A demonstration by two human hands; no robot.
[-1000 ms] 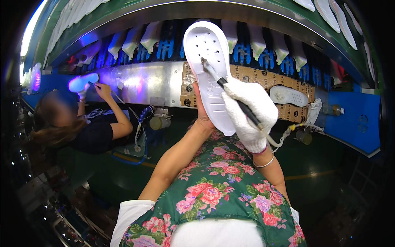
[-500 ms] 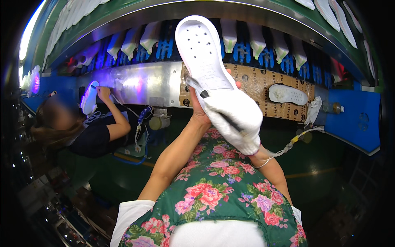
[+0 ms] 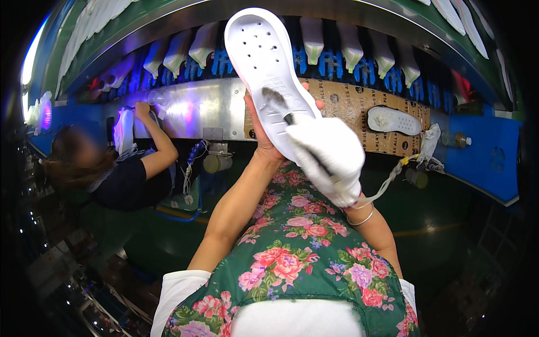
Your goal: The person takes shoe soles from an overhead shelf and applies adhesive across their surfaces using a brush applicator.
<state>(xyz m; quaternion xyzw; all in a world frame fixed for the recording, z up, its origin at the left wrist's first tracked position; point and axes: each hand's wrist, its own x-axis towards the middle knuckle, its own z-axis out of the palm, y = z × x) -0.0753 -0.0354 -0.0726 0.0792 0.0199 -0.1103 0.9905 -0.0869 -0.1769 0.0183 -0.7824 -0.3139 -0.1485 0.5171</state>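
Observation:
A white shoe sole (image 3: 259, 56) with small holes in its wider end lies across my bare left hand (image 3: 264, 135). My left palm is beneath it, with fingertips showing past its right edge. My right hand (image 3: 328, 151), in a white glove, is closed around a brush (image 3: 275, 100). Dark bristles touch the inside of the sole near its middle. Most of the brush handle is hidden by the glove. A clear tube (image 3: 387, 182) runs from my right wrist toward the bench.
Another white sole (image 3: 394, 121) lies on the cardboard (image 3: 342, 104) covering the metal bench (image 3: 219, 112). Beyond it, white shoe parts (image 3: 352, 48) hang among blue holders. A bottle (image 3: 457, 139) stands at right. A co-worker (image 3: 123, 174) at left handles a white shoe part.
The sole has shifted slightly up and left. My right hand has moved a little down and right, and the brush now points into the sole's middle. The co-worker's hand has shifted.

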